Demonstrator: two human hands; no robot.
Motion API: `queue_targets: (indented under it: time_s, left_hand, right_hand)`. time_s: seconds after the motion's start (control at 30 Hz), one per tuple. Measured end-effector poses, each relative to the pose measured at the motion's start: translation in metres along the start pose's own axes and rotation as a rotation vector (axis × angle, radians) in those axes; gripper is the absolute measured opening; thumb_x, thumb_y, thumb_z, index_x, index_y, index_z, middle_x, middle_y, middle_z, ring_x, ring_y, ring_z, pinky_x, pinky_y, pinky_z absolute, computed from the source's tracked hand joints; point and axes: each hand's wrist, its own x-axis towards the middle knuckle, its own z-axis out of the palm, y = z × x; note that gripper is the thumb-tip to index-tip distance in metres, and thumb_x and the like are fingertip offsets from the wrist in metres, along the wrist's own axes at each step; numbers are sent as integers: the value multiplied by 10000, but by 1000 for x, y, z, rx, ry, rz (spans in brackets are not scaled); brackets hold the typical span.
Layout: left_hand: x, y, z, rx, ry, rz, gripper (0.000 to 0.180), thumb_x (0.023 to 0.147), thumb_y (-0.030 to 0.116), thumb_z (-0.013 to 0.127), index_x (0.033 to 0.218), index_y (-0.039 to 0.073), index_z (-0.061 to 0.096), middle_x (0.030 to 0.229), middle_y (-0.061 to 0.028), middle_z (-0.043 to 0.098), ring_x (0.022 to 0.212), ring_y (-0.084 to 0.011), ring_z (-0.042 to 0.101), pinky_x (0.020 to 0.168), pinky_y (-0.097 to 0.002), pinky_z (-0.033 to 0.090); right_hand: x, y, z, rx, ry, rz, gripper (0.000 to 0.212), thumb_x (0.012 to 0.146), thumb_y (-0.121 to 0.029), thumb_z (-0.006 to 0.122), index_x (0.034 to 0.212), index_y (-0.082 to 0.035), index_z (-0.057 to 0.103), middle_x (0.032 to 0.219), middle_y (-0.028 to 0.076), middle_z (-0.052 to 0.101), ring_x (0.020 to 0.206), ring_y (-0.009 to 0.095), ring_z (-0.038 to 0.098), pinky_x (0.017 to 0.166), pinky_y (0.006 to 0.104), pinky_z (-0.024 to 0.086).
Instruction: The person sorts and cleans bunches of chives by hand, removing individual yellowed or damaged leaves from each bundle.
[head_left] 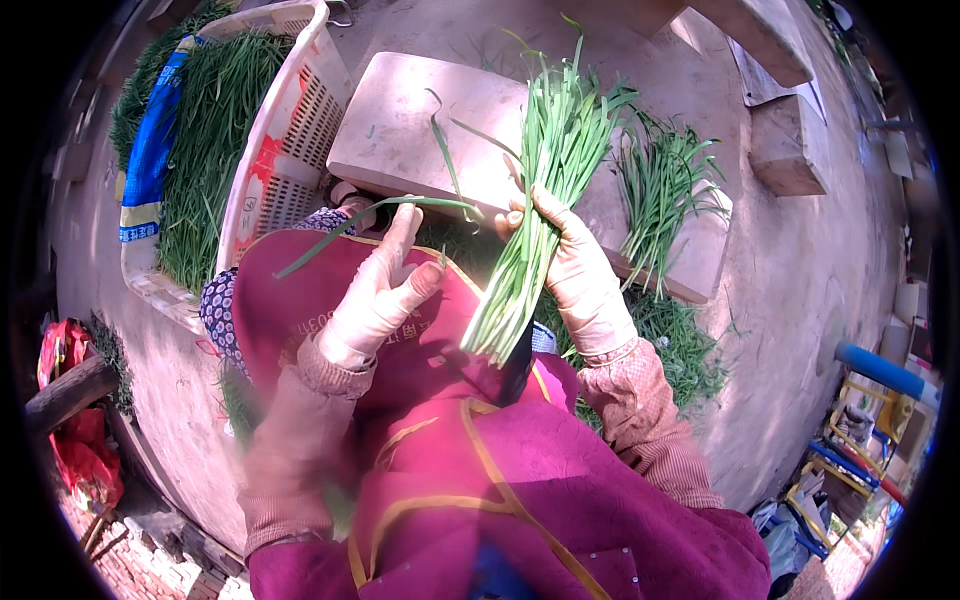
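Observation:
A bunch of garlic chives point(560, 150) is gripped in my right hand point(582, 285), pale cut ends pointing down toward my lap and green tips pointing away. My left hand point(385, 290), to the left of the bunch, has its fingers stretched out. One long loose leaf point(335, 233) crosses at its fingertips; whether they touch it I cannot tell. Both hands wear thin pale gloves. Beyond them lies a pinkish flat block point(400, 120) with a few stray leaves on it. A second, smaller bunch of chives point(660, 185) rests on the block's right part.
To the left stands a pale plastic crate point(318, 110) heaped with chives point(225, 110), a blue strip point(155, 140) along them. Loose green trimmings point(670, 340) lie on the ground by my right forearm. Concrete blocks point(790, 145) stand at far right; red bags point(85, 450) lie lower left.

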Motion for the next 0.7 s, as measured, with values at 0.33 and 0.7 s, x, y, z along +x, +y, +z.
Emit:
queue_targets:
  time_s: [0.33,0.7]
  left_hand:
    - [-2,-19,33,-652,-269,-466,688,798,148,743,1363,72,358,1232,-138,525,1096,-333,607,828,-373,578]
    - [-139,11,-36,-444,-62,-850,572,738,-95,590,1292,1,485,1166,-187,632,534,-114,528,466,-220,414]
  right_hand:
    - [-3,40,24,-27,-154,32,569,914,-248,629,1398,-48,409,1069,38,618,969,139,595,873,288,496]
    - [13,-16,-58,272,-238,-88,570,923,-242,607,1426,-105,378,1104,93,652,1019,252,613,981,397,458]
